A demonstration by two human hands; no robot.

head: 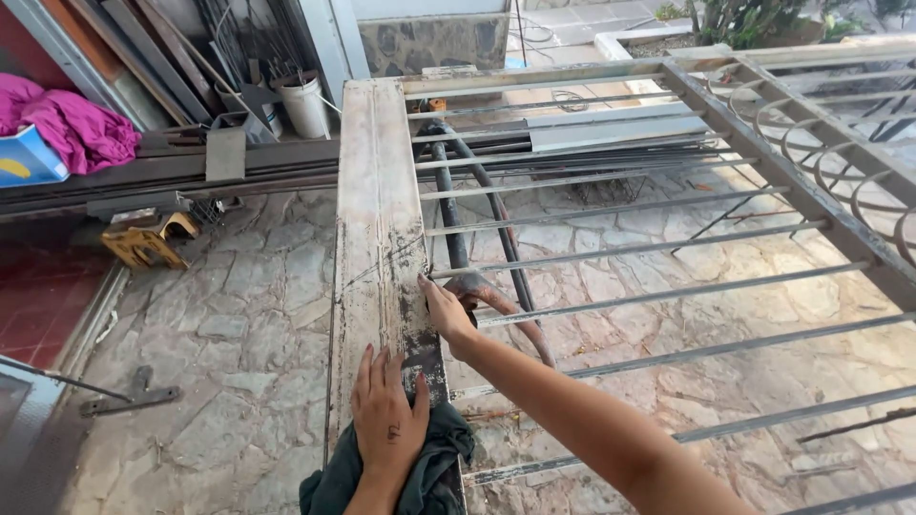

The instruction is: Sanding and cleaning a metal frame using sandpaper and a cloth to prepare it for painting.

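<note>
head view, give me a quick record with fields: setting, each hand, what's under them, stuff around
setting: outdoor stone-paved yard, metal gate frame laid flat
left hand: left hand lies flat, fingers spread, on a dark green cloth at the near end of the beam
right hand: right hand touches the edge of the worn flat beam; what it grips, if anything, is unclear
under the frame: dark hose
around: white bucket, magenta cloth, yellow tool, steel strips along the wall
</note>
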